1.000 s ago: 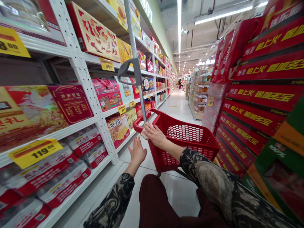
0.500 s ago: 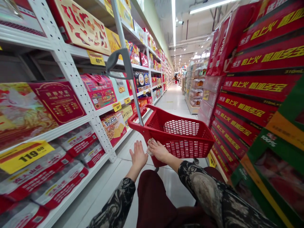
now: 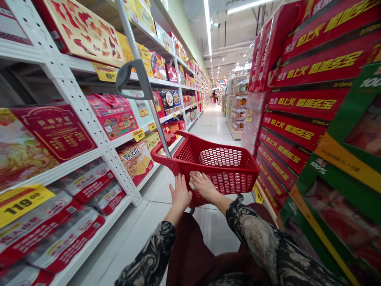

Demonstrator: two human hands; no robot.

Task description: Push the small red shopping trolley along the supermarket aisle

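A red plastic shopping basket (image 3: pixel 226 161) on wheels stands in a shop aisle, its grey pull handle (image 3: pixel 133 77) raised on a metal pole. My right hand (image 3: pixel 204 186) presses a small pale cloth (image 3: pixel 194 178) flat against the basket's near red wall, fingers stretched over it. My left hand (image 3: pixel 180 194) lies open just left of it, palm on the basket's near corner. Both sleeves are dark with a pale pattern.
White shelving (image 3: pixel 101 155) with red boxed goods and yellow price tags runs along the left. Stacked red and green drink cartons (image 3: pixel 300 119) wall the right side. The pale tiled aisle (image 3: pixel 214 123) stretches ahead, with a person far off.
My right hand with the cloth moved from the basket's top rim down its near wall. My left hand came up from the floor side to touch the basket.
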